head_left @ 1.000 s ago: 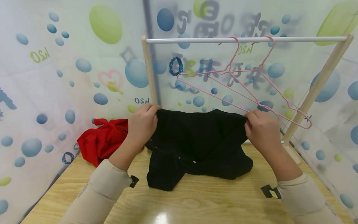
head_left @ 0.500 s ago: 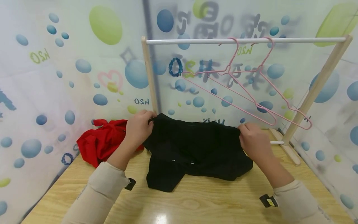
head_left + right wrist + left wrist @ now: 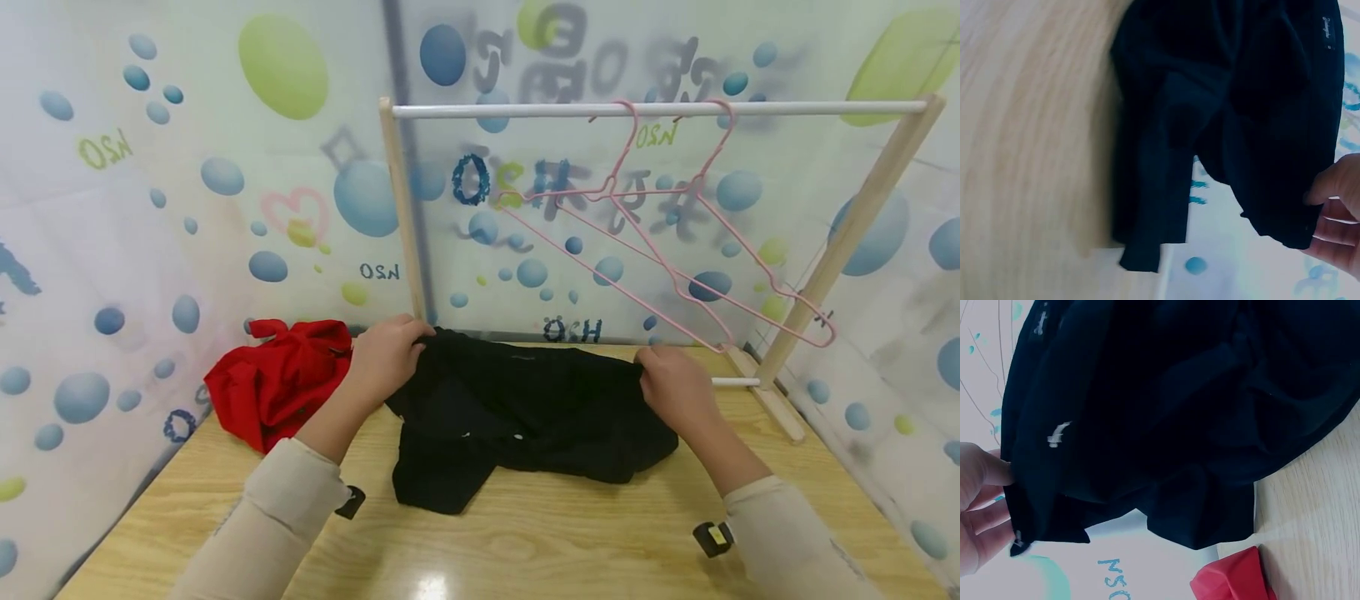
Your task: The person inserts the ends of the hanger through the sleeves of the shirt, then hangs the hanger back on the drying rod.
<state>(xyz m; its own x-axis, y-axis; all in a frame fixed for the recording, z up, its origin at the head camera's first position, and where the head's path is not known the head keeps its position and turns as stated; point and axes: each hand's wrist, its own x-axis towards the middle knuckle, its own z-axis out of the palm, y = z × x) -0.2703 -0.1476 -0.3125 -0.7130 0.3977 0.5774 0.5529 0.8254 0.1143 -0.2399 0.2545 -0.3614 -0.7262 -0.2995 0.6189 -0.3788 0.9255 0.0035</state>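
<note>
A black garment (image 3: 540, 408) with a small label inside its upper edge and small white marks lower down spreads between my hands. My left hand (image 3: 386, 358) pinches its upper left corner; in the left wrist view, thumb and fingers (image 3: 988, 519) grip the cloth edge. At the upper right corner my right hand (image 3: 675, 387) pinches the cloth, and the right wrist view shows the thumb (image 3: 1329, 184) on one face with fingers behind. Its lower part, with a short flap-like leg or sleeve at left, lies on the wooden table (image 3: 570, 542).
A crumpled red cloth (image 3: 277, 375) lies at the left, beside my left forearm. Behind the garment stands a rack with a white rail (image 3: 525, 110) and wooden posts. Two pink hangers (image 3: 637, 218) hang from it, their lower ends near my right hand. Patterned sheets surround the table.
Both hands have come down, lowering the garment's upper edge toward the table; the right hand has also shifted slightly left. The left pink hanger has swung a little.
</note>
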